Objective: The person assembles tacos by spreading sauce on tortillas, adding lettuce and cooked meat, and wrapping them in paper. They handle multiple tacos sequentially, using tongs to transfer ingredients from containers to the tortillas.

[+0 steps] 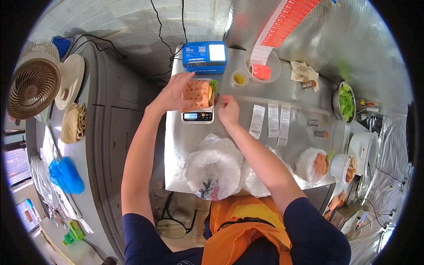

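A sandwich (197,93) in a printed brown paper sleeve, with green lettuce and a yellow layer showing at its right end, rests on a small white digital scale (197,117). My left hand (175,92) curls round the sleeve's left side, thumb and fingers against the paper. Just right of the sandwich's filled end, my right hand (228,110) is closed in a pinch. Whatever sits between those fingertips is too small to make out.
Behind the scale stands a blue box (204,57), beside a cup of yellow powder (240,78) and a tub with a red label roll (260,71). Receipts (273,120), a lettuce bowl (346,102) and a white cooker (363,152) lie rightward. Plastic-lined containers (213,170) line the near edge.
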`<state>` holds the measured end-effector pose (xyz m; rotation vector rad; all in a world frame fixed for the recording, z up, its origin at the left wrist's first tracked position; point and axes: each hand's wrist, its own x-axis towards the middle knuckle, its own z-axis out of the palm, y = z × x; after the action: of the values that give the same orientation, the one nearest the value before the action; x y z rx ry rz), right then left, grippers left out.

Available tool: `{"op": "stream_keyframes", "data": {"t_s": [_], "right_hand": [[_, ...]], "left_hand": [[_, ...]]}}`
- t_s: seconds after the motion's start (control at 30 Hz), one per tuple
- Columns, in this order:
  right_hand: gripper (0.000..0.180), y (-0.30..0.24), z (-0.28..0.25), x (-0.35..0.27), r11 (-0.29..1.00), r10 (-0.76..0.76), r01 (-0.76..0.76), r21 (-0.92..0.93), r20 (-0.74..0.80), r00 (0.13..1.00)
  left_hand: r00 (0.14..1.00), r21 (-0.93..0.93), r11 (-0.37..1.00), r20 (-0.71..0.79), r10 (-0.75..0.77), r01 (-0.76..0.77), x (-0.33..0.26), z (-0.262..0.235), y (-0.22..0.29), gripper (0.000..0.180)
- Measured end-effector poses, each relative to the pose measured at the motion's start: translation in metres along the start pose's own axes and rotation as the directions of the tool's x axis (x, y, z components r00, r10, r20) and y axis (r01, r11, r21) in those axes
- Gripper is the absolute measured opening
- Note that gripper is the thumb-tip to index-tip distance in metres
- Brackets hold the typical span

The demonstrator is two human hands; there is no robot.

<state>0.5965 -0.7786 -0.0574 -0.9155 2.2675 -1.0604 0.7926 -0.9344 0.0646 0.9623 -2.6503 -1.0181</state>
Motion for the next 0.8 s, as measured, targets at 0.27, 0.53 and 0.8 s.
{"op": "stream_keyframes", "data": {"t_s": [0.27, 0.53, 0.8], "right_hand": [[0.018, -0.019, -0.008, -0.001, 0.955, 0.089, -0.047, -0.295, 0.133, 0.987], [0.028, -0.05, -0.09, -0.015, 0.999, -0.027, 0.016, 0.037, 0.316, 0.948], [0.023, -0.059, -0.313, -0.073, 0.976, -0.198, 0.198, 0.087, -0.005, 0.98]], "left_hand": [[0.992, 0.432, 0.902, 0.118, -0.034, -0.021, 0.028, 0.054, 0.022, 0.135], [0.98, 0.062, 0.998, -0.197, 0.019, -0.007, -0.014, 0.077, 0.055, 0.121], [0.972, -0.697, 0.698, -0.236, -0.007, -0.165, -0.009, 0.15, 0.197, 0.125]]}}
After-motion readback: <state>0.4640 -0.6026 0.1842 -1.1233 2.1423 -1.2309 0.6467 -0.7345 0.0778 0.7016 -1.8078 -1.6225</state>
